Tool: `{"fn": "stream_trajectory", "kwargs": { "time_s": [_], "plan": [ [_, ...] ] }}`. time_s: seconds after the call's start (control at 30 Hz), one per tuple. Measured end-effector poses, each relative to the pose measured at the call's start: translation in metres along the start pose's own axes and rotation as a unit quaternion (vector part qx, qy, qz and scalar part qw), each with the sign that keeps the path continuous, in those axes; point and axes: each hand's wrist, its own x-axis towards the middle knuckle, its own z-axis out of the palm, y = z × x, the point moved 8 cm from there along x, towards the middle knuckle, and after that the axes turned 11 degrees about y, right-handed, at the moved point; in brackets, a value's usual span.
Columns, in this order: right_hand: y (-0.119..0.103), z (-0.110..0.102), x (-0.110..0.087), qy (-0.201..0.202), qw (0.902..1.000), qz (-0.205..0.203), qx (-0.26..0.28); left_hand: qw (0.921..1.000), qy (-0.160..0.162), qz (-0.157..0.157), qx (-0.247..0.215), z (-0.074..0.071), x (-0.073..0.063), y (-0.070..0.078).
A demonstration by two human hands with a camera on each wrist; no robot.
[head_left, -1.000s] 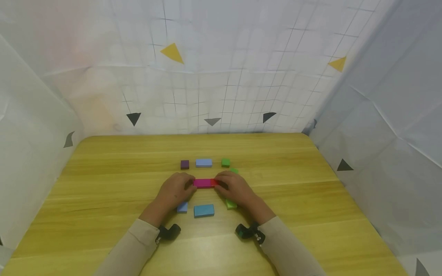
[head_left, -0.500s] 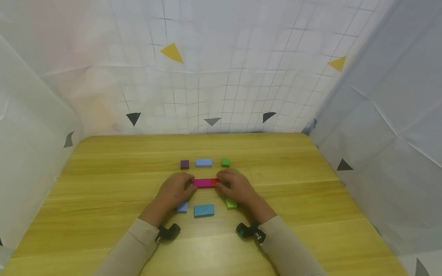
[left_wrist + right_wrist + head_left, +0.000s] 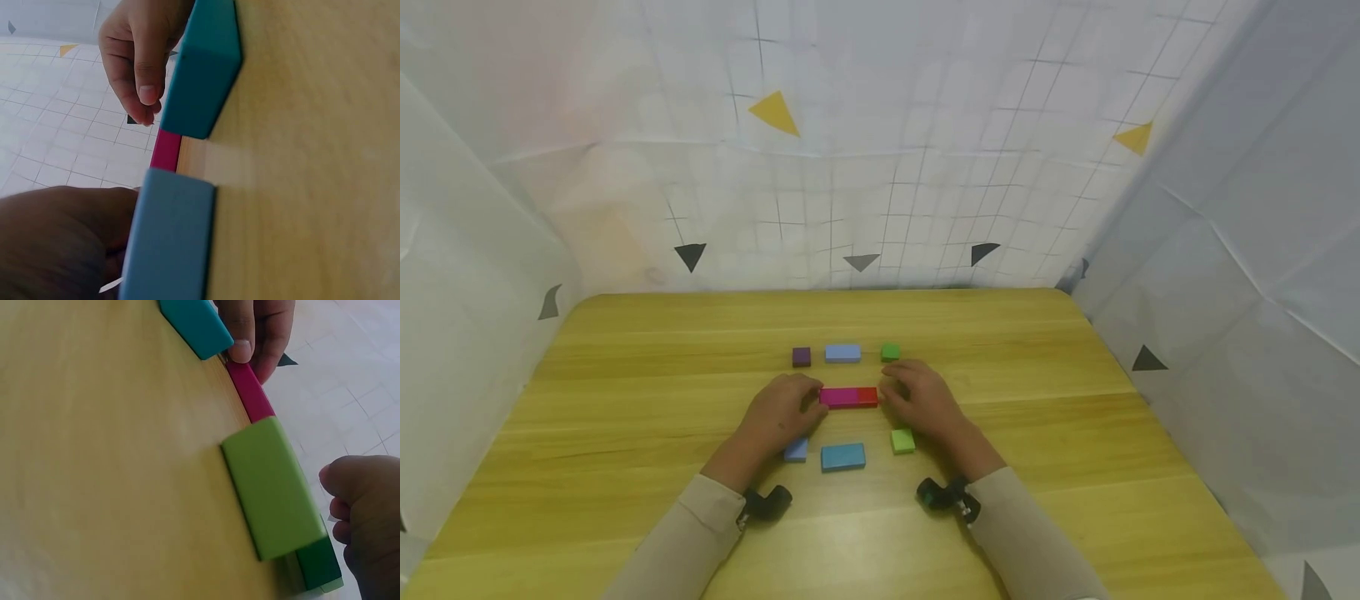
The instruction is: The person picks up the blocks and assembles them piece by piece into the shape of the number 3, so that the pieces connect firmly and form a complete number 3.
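Note:
A magenta block (image 3: 838,398) and a red block (image 3: 867,397) lie end to end in one row at the middle of the table. My left hand (image 3: 781,414) pinches the magenta block's left end, its thumb on the near side in the right wrist view. Just off the red block's right end is my right hand (image 3: 922,402), fingers loosely bent around nothing. A light green block (image 3: 902,442) sits below that hand, and a darker green block (image 3: 319,562) shows beside it in the right wrist view. Partly under my left hand lies a pale blue block (image 3: 796,451).
Behind the row stand a dark purple block (image 3: 801,357), a light blue block (image 3: 842,354) and a green block (image 3: 890,353). Nearer me is a teal-blue block (image 3: 843,457). White patterned sheets (image 3: 865,183) hang around the wooden table (image 3: 1000,333).
My right hand has let go of the red block and drawn slightly away to the right, baring its end. My left hand has stayed at the magenta block.

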Motion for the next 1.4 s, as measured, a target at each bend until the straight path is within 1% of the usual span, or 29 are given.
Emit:
{"fn": "stream_trajectory", "kwargs": {
  "time_s": [0.1, 0.23, 0.43, 0.53, 0.67, 1.0, 1.23, 1.4],
  "plan": [
    [0.002, -0.001, 0.000, -0.001, 0.9999, 0.014, 0.000, 1.0000, -0.002, -0.001, 0.002, 0.001, 0.000, 0.000],
    [0.003, -0.004, 0.001, 0.003, 0.9998, 0.021, -0.002, 1.0000, -0.001, 0.000, 0.004, 0.002, 0.000, -0.001],
    [0.006, -0.008, 0.001, 0.016, 0.9995, 0.024, -0.009, 1.0000, 0.003, 0.006, 0.005, 0.002, 0.000, 0.000],
    [0.007, -0.011, 0.001, 0.024, 0.9995, 0.021, -0.006, 0.9999, 0.005, 0.009, 0.005, 0.002, 0.000, 0.000],
    [0.010, -0.011, 0.001, 0.029, 0.9993, 0.012, -0.019, 0.9999, 0.005, 0.011, 0.005, 0.002, -0.001, 0.000],
    [0.015, -0.012, 0.000, 0.019, 0.9991, 0.022, -0.030, 0.9999, 0.009, 0.011, -0.001, 0.001, -0.002, 0.001],
    [0.024, -0.013, 0.000, 0.010, 0.9981, 0.053, -0.030, 1.0000, 0.001, 0.005, 0.003, 0.002, -0.002, 0.000],
    [0.031, -0.013, -0.002, 0.007, 0.9972, 0.067, -0.033, 1.0000, 0.003, 0.005, 0.005, 0.002, -0.001, -0.001]
  ]
}}
